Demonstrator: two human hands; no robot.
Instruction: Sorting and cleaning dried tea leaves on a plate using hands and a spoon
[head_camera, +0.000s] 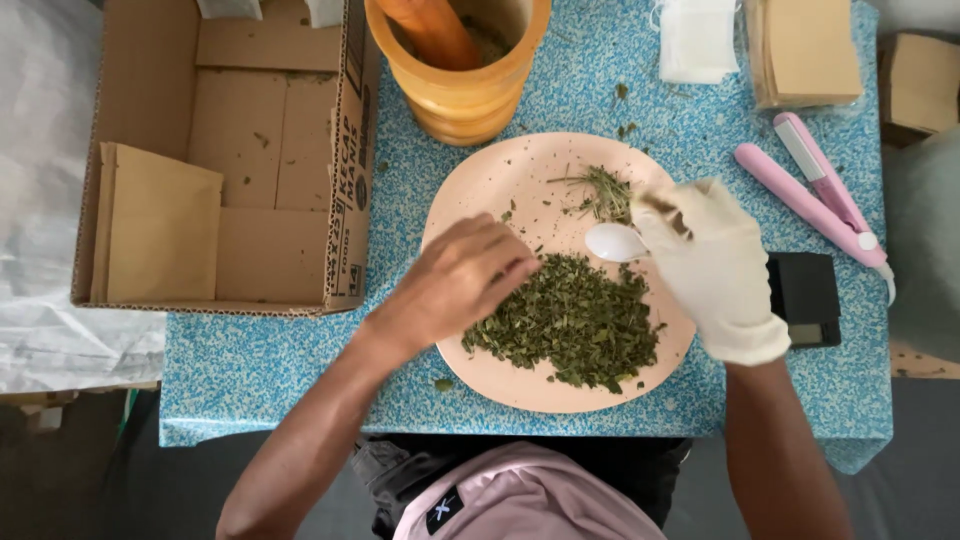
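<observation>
1. The left hand (455, 280), bare, rests on the pink plate (480, 185) with its fingers together, touching the pile of dried green leaves (575, 325).
2. The gloved right hand (715, 265) is clamped on a white spoon (614, 242) just above the pile.
3. Risk: leaves may spill over the plate's near rim onto the table (300, 360) if the spoon pushes too hard.
</observation>
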